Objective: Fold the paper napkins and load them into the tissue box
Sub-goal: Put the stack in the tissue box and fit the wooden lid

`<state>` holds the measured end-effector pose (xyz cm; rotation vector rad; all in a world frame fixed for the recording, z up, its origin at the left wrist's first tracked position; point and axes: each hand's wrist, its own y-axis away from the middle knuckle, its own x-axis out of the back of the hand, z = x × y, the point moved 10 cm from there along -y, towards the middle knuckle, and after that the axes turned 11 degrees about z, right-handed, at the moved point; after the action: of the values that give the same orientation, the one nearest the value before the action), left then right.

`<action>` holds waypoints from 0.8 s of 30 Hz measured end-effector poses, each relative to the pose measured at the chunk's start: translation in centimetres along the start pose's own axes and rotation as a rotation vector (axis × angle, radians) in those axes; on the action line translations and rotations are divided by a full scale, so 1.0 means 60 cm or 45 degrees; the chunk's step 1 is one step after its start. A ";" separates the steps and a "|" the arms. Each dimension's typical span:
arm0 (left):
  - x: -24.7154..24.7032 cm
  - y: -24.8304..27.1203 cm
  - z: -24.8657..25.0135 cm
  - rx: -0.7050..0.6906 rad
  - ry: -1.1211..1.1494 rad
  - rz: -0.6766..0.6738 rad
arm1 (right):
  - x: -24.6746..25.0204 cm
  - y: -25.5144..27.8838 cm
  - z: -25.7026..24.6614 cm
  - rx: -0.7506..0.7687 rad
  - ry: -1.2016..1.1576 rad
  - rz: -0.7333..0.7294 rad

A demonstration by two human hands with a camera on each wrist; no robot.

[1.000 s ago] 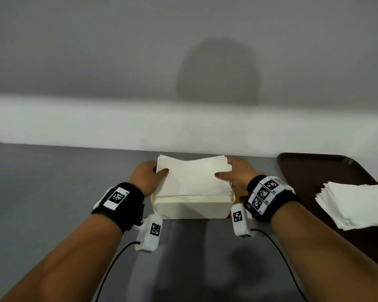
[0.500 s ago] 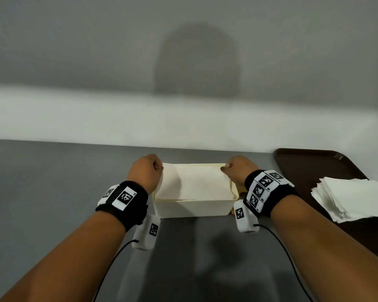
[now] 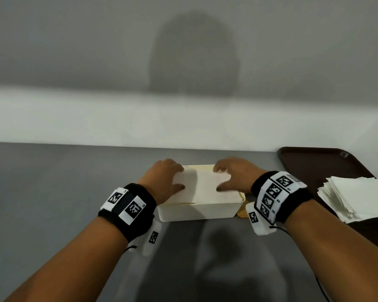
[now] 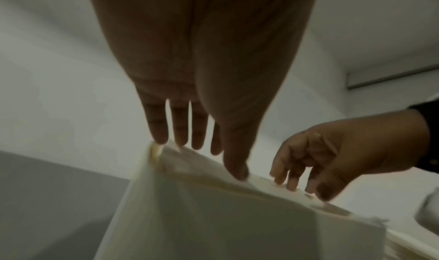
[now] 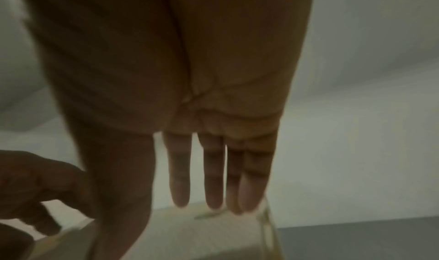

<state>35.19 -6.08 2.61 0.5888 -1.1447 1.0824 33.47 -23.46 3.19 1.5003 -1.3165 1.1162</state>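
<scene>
A cream tissue box (image 3: 196,212) stands in the middle of the grey table. A stack of white folded napkins (image 3: 202,186) fills it to the rim. My left hand (image 3: 180,178) lies on the stack's left end, thumb and straight fingers touching the paper. My right hand (image 3: 217,179) presses the right end with spread fingertips. In the left wrist view my left hand (image 4: 213,151) touches the napkins (image 4: 202,168) at the box (image 4: 190,217) edge, with the right hand (image 4: 301,183) beyond. The right wrist view shows straight fingers (image 5: 213,189) reaching down onto the box (image 5: 202,234).
A dark brown tray (image 3: 314,162) sits at the right with a loose pile of unfolded napkins (image 3: 358,197) on it. A tan piece (image 3: 241,212) shows beside the box's right end. A white wall ledge (image 3: 183,125) runs behind the table.
The napkin stack, held above the box a second ago, has gone down into it. Both hands let go of its ends and now lie on top of it, closer together.
</scene>
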 end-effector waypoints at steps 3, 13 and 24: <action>-0.031 0.011 0.008 -0.045 -0.117 -0.209 | -0.039 0.008 -0.014 0.016 0.084 -0.188; -0.054 0.012 0.008 -0.074 -0.281 -0.278 | -0.070 0.002 -0.029 -0.011 0.206 -0.243; 0.011 0.020 -0.089 0.453 -0.003 0.123 | 0.000 0.058 0.099 -0.544 -0.057 0.146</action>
<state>36.38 -0.92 1.18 0.8171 -0.9959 1.3830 30.59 -29.52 1.77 1.1506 -1.5721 0.8065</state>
